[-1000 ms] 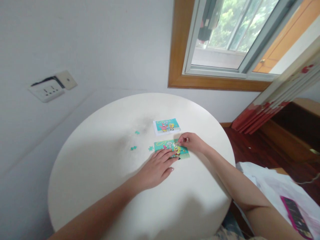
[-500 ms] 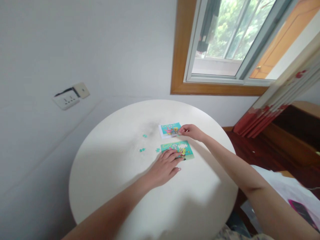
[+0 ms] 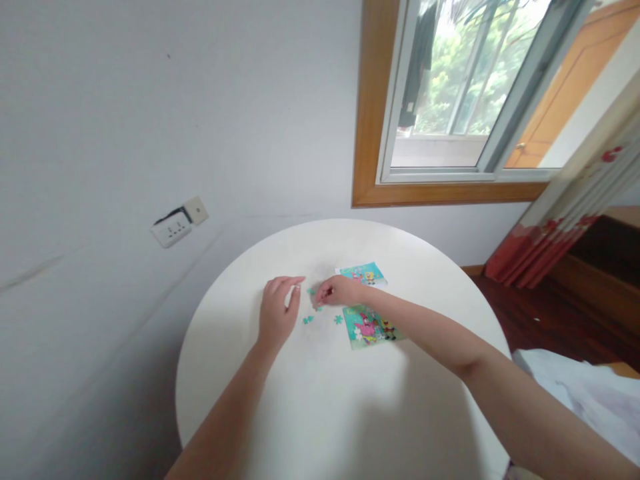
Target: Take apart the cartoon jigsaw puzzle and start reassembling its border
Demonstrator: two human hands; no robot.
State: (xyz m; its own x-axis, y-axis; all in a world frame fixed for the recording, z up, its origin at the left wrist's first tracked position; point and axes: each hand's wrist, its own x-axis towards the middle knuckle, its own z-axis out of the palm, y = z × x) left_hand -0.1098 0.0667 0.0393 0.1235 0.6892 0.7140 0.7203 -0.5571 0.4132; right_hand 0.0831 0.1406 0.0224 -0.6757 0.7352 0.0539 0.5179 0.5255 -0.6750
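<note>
A small cartoon jigsaw puzzle [image 3: 373, 327] lies flat on the round white table [image 3: 350, 413]. A reference picture card [image 3: 363, 274] lies just behind it. My right hand [image 3: 337, 291] reaches left across the puzzle and pinches a teal loose piece [image 3: 314, 293]. My left hand [image 3: 277, 313] rests on the table to the left of the pieces, fingers loosely curled and apart, holding nothing. Two more teal loose pieces [image 3: 308, 320] lie between my hands, one [image 3: 339, 319] at the puzzle's left edge.
A white wall with a socket plate [image 3: 173, 229] stands behind the table. A wood-framed window [image 3: 450, 133] is at the upper right. A red-and-cream curtain [image 3: 555, 220] hangs at the right over a dark wooden floor. White cloth [image 3: 590, 393] lies at the lower right.
My left hand lifted off the puzzle and moved left onto the bare table. My right hand left the card and reached left to the loose pieces. The camera view shifted.
</note>
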